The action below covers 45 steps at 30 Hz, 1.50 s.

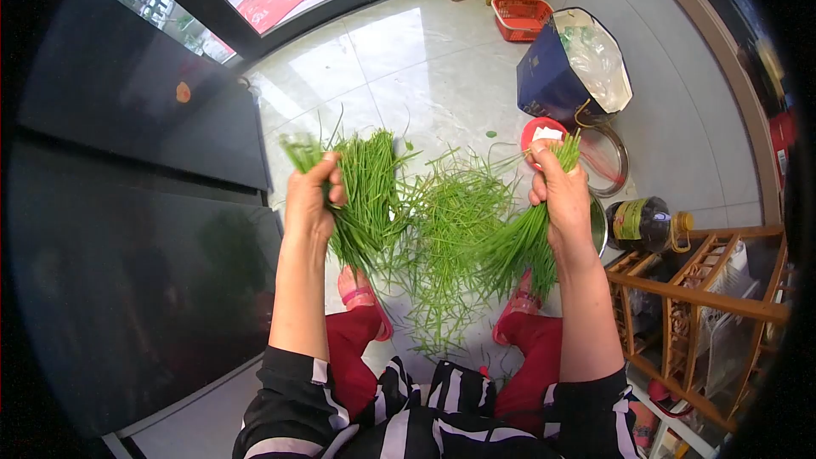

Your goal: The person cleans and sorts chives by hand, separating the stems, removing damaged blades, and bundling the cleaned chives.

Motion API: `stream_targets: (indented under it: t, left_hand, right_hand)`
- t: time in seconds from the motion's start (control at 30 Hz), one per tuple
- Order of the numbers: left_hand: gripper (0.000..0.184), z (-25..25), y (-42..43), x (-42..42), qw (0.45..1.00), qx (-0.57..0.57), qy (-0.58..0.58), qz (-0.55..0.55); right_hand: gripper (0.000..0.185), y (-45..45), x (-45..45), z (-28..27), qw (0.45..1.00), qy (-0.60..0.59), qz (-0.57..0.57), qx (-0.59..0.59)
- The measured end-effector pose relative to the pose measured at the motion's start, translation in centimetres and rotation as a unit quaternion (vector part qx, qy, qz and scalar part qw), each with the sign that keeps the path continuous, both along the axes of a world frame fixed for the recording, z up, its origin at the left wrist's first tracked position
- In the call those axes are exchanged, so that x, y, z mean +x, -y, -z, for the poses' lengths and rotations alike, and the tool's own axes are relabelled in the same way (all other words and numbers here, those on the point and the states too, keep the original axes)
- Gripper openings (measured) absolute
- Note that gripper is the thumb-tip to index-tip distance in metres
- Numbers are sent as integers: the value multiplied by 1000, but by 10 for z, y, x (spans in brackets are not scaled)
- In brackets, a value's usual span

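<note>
My left hand (314, 195) is closed around a bunch of green chives (348, 234), whose upper ends look blurred. My right hand (561, 191) grips a second bunch of chives (520, 242), with the stem ends poking out above the fist and the long leaves hanging down and to the left. Between the two hands, loose chives (455, 212) lie scattered in a heap on the floor. A denser pile of chives (374, 166) rests just to the right of my left hand, its lower part overlapped by the held bunch.
Dark cabinet-like doors (136, 263) stand at left. To the right are a red bowl (534, 131), a blue bag (544, 76) with clear plastic inside, a red basket (520, 20), an oil bottle (644, 223) and a wooden rack (697, 293). My feet flank the heap.
</note>
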State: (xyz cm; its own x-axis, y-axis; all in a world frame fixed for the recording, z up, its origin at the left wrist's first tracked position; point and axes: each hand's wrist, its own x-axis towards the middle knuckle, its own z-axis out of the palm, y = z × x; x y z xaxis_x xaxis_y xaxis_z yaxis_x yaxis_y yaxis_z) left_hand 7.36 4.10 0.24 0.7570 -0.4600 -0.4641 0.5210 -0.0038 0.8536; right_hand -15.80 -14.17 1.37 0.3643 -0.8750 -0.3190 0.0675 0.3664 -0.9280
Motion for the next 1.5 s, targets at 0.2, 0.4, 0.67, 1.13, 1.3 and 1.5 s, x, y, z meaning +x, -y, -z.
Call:
stream_targets:
  t: [0.2,0.4,0.67,1.13,1.3,1.5]
  left_hand:
    - [18,-3,18,-33,995,35,61,66]
    - [17,1,39,-91,976,20,21,215]
    - [10,5,37,-92,975,-1,-25,222]
    - [12,4,36,-86,969,-37,-83,229]
    - [12,4,37,-90,956,-66,-120,258]
    - [14,3,36,-89,932,-116,-159,305]
  right_hand:
    - [13,-12,8,3,991,-43,-120,-51]
    - [15,-32,20,7,983,-78,-156,-51]
    - [11,-34,20,11,978,-83,-185,-56]
    - [15,-34,19,0,972,-106,-204,-48]
    - [17,-35,20,3,972,-41,-232,-3]
    - [22,-25,13,0,968,43,-246,-1]
